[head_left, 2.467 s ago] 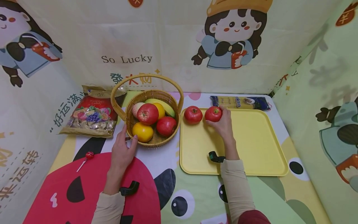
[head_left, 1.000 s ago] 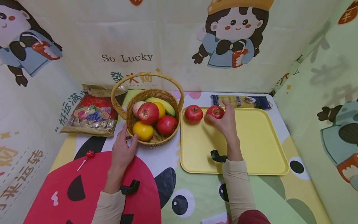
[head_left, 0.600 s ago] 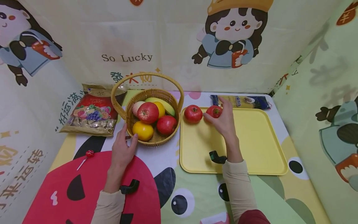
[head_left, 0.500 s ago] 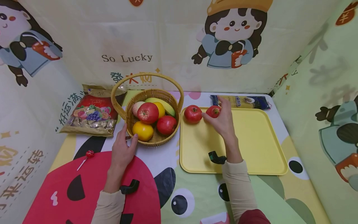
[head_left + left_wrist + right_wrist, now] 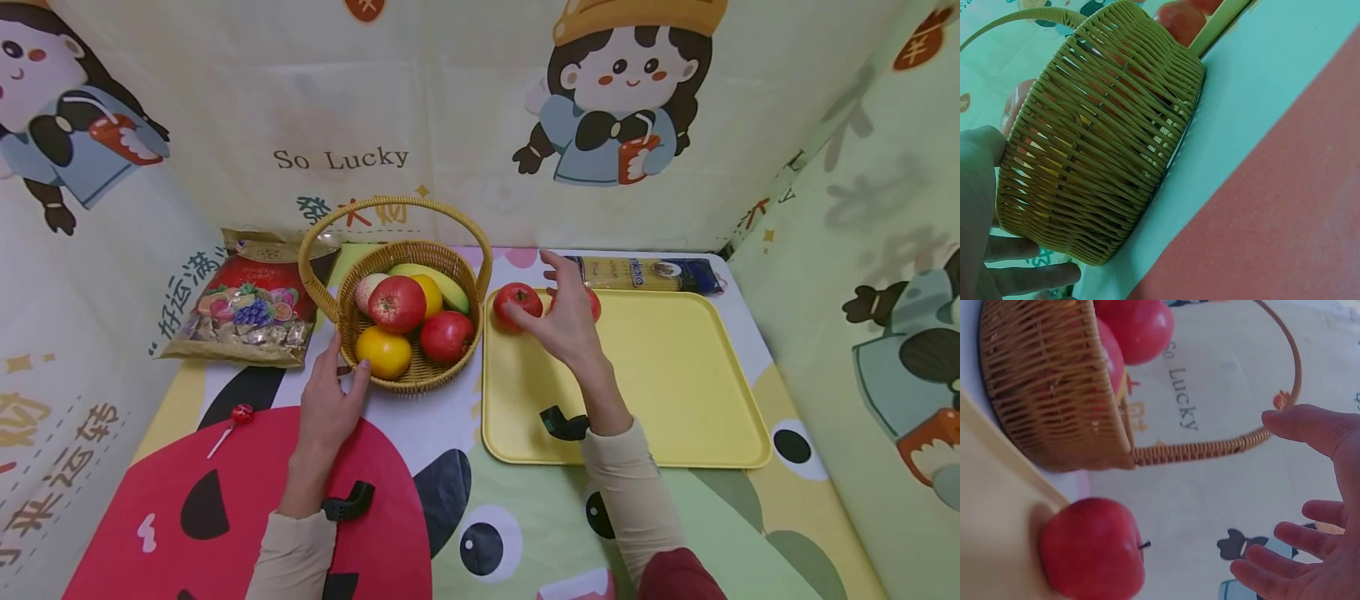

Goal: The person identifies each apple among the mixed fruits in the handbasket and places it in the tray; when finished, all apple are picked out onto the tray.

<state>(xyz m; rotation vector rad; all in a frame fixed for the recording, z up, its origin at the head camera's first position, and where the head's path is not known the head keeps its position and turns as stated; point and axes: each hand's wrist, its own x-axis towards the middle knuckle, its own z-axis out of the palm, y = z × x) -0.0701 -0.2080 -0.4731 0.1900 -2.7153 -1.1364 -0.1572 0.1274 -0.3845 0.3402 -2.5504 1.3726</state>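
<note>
My right hand (image 5: 562,325) hovers over the back left of the yellow tray (image 5: 675,400), fingers spread and holding nothing. Two red apples sit there. Its thumb overlaps the left apple (image 5: 517,295) in the head view; the right apple (image 5: 595,306) is mostly hidden behind the hand. In the right wrist view a gap separates the fingers from one apple (image 5: 1094,547). My left hand (image 5: 330,400) rests against the near left side of the wicker basket (image 5: 1097,137), thumb at the rim, fingers fairly straight. Inside are red fruit (image 5: 396,303), yellow fruit (image 5: 384,352) and a banana (image 5: 446,287).
A candy bag (image 5: 251,312) leans at the back left, beside the basket. The basket's tall handle (image 5: 397,201) arches above it. A lollipop (image 5: 240,414) lies at the left. Behind the tray is a pasta packet (image 5: 652,273). Printed cloth walls enclose the table.
My right hand has let go of the right apple, which stays on the tray. The hand has opened and shifted left over the left apple. My left hand stays at the basket.
</note>
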